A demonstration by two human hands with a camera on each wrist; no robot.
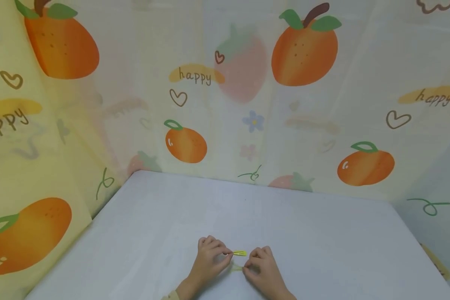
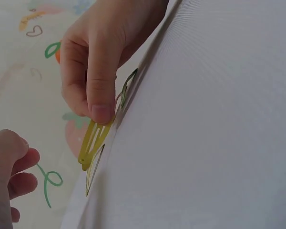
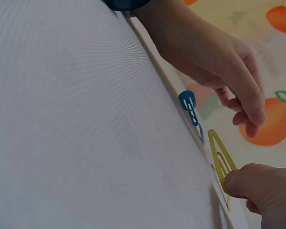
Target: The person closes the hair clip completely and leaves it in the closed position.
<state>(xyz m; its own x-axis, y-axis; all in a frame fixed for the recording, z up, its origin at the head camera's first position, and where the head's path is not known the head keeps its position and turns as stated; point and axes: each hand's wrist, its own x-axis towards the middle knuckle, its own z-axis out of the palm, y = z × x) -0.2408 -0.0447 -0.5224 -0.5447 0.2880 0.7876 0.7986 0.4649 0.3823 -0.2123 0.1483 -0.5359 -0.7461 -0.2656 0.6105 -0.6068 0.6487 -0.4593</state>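
Note:
My right hand (image 1: 263,270) pinches a yellow snap hair clip (image 3: 220,160) by its wide end, between thumb and fingers. The clip (image 2: 94,142) tilts downward just above the white table, its narrow end pointing toward my left hand. A second yellow hair clip (image 1: 241,253) lies between the hands, close to the left fingertips. My left hand (image 1: 211,260) hovers with fingers loosely bent; the right wrist view shows nothing between its fingertips. Below that hand, a blue hair clip (image 3: 188,106) is at the tabletop. A green hair clip (image 2: 127,88) appears by the right hand in the left wrist view.
The white tabletop (image 1: 228,208) spreads around and beyond both hands. A pale curtain (image 1: 225,125) printed with oranges, hearts and words hangs behind its back edge and along the left side. A dark band (image 3: 128,4) is on the left wrist.

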